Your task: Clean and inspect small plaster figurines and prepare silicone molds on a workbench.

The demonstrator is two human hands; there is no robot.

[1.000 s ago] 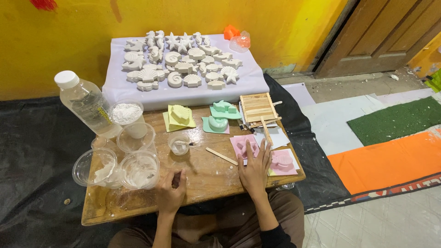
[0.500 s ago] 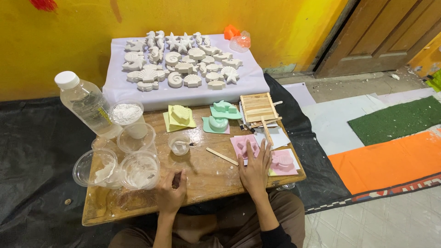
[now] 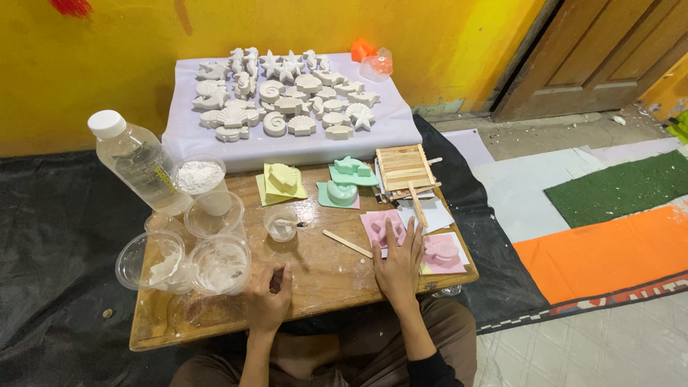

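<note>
Two hands rest on a low wooden table [image 3: 322, 276]. Left hand [image 3: 269, 299], fingers curled, pinches a small dark object [image 3: 276, 281] beside a clear cup [image 3: 221, 265]. Right hand [image 3: 398, 264], fingers spread flat, presses on a pink mould [image 3: 378, 223]; a wooden stick [image 3: 347, 244] lies just left of it.
</note>
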